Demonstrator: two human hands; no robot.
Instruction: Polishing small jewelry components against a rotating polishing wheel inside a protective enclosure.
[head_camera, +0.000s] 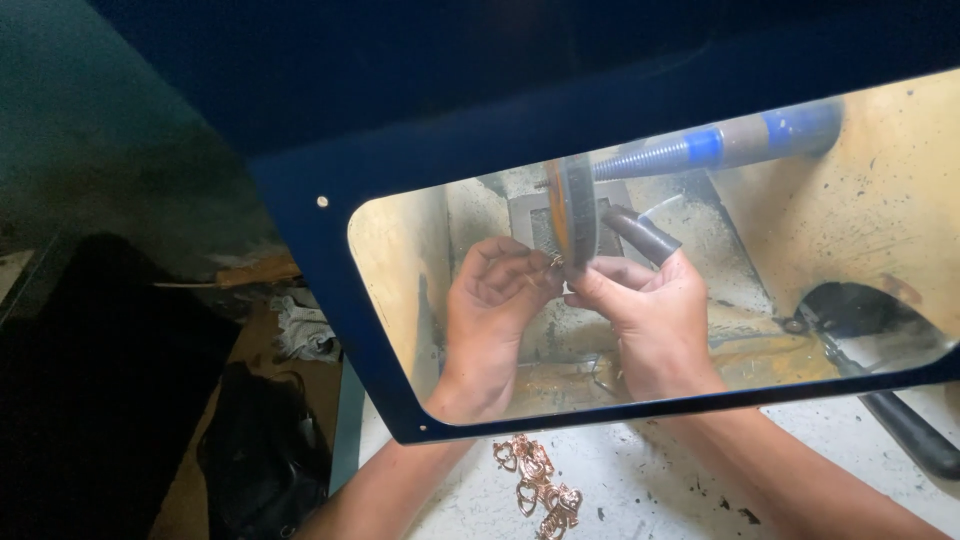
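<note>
The left hand (495, 300) and right hand (650, 305) met fingertip to fingertip, both pinched shut on a small metal piece (556, 261) and pressing it against the edge of the wheel (572, 210) just above them. Gripping it from both sides probably steadied so small a piece against the wheel. A dark finger guard (640, 233) covered one right finger, likely as protection from the wheel. The spindle (690, 150) ran up and right from the wheel. A blue-framed shield (330, 290) stood between the hands and the camera, presumably to catch dust. Below the wrists, copper heart pendants (540, 490) lay on the speckled white worktop (680, 480). Left of the hands, the room was dark and cluttered.
</note>
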